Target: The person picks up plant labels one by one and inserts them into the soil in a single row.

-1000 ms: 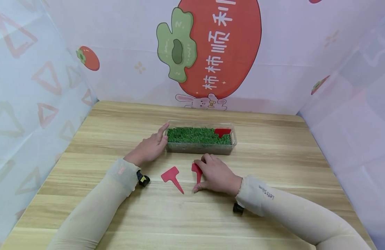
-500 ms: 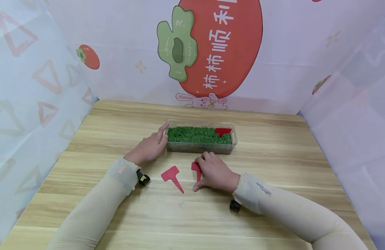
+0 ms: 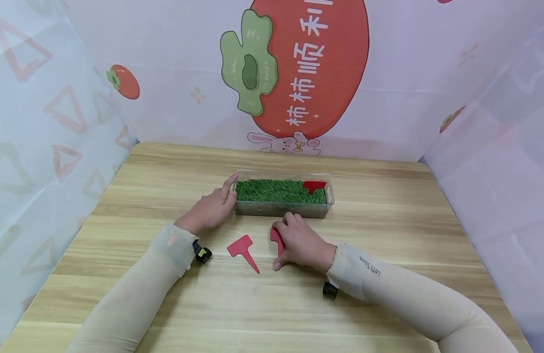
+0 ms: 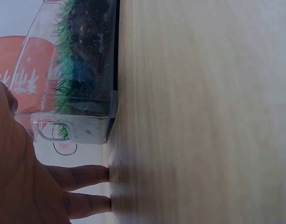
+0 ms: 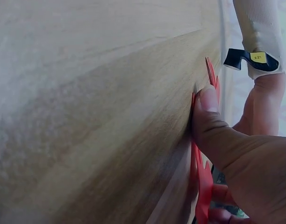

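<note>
A person's right hand (image 3: 304, 242) grips a near marker (image 3: 276, 237), red and T-shaped, on the table (image 3: 272, 314) in front of the bin (image 3: 280, 211); the right wrist view shows the thumb against its stem and fingers at its head. Whether this marker touches the wood cannot be told. A loose marker (image 3: 243, 248) of the same shape lies just to its left, head toward the bin, stem slanting back toward the person. A third marker (image 3: 314, 187) stands in the grass (image 3: 272, 190) near the bin's right end, its head above the blades. The bin is clear and oblong, with a handle hole at its right end and dark soil (image 4: 91, 51) under the grass. The left hand (image 3: 212, 208) is at the bin's left end, its index finger reaching to the rim; in the left wrist view two straight fingers have their tips down at the table. Both arms wear pale sleeves (image 3: 135, 289). Behind the table hangs a backdrop (image 3: 174, 122) printed with a large red fruit (image 3: 333, 98) and white characters.
</note>
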Demonstrator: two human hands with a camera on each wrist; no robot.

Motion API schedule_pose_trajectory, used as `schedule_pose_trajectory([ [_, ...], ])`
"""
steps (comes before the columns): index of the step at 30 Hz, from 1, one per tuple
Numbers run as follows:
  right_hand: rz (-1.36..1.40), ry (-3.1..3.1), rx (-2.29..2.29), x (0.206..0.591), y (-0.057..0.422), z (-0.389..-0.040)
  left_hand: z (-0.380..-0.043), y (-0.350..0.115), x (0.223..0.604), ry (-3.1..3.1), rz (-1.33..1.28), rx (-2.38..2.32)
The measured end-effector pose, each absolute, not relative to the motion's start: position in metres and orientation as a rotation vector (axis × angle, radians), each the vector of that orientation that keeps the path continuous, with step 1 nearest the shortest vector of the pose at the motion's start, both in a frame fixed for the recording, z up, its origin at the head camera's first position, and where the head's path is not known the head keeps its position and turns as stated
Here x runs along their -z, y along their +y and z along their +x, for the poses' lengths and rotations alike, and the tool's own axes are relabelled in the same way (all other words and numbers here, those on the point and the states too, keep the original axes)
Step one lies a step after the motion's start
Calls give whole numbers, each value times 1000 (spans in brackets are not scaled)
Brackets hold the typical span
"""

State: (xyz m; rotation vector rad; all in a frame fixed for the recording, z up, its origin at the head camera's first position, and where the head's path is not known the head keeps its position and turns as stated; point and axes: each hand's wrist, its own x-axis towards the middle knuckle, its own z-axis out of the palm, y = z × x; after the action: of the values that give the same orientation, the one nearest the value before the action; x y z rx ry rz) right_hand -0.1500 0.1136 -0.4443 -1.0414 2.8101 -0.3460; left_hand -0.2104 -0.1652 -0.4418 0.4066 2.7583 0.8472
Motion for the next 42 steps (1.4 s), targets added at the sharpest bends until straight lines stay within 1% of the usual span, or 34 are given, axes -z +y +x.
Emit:
schedule_pose_trajectory([
  [11, -1115, 2865, 283, 437, 116, -145, -209, -165, 439, 2756, 413, -847],
  [17, -1126, 2902, 328, 428, 119, -143, -209, -165, 439, 2762, 417, -839],
  [28, -1283, 2939, 355, 411, 130, -141, -208, -165, 440, 2760, 417, -847],
  [42, -1246, 2888, 511, 395, 137, -141, -208, -165, 439, 2756, 430, -834],
])
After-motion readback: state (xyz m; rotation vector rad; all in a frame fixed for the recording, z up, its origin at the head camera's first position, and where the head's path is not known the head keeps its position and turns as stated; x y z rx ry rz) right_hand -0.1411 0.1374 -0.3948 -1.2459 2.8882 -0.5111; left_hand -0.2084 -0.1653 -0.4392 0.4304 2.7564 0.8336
